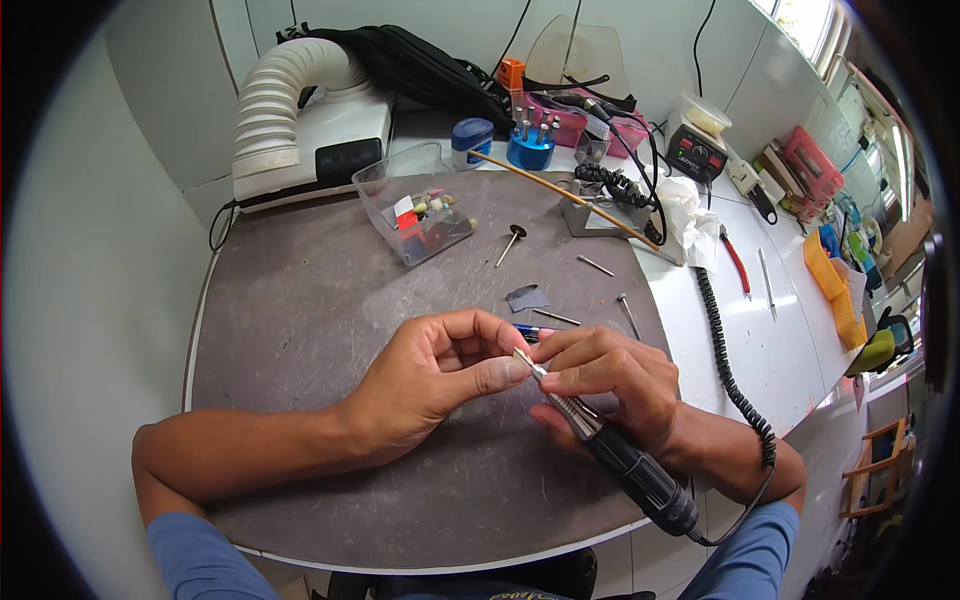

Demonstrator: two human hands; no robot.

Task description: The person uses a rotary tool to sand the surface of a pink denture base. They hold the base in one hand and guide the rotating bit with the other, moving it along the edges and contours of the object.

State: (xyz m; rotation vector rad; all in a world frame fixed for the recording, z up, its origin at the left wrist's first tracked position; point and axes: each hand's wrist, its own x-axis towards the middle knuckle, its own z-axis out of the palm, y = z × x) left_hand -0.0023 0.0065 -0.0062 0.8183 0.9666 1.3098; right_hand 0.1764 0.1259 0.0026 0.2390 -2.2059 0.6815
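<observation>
My right hand (pixel 625 385) is wrapped round a rotary tool handpiece (pixel 635 470), black with a ribbed metal nose, its nose tilted up and to the left. At the nose a small pale tip (pixel 522 357) meets the thumb and forefinger of my left hand (pixel 425 375), which are pinched together. Whatever sits between those fingers is too small and hidden to name. Just beyond my hands lie a piece of grey abrasive paper (pixel 527 298), a thin metal bit (pixel 556 317) and a blue object (pixel 530 330) partly covered by my fingers.
A clear plastic box (pixel 380 205) holds several small polishing bits. Near it lies a dark disc on a shank (pixel 510 243). Farther right, a wooden stick (pixel 565 200) leans across a grey stand (pixel 595 222). The coiled cord (pixel 718 330) trails right of the mat, beside red-handled pliers (pixel 737 262).
</observation>
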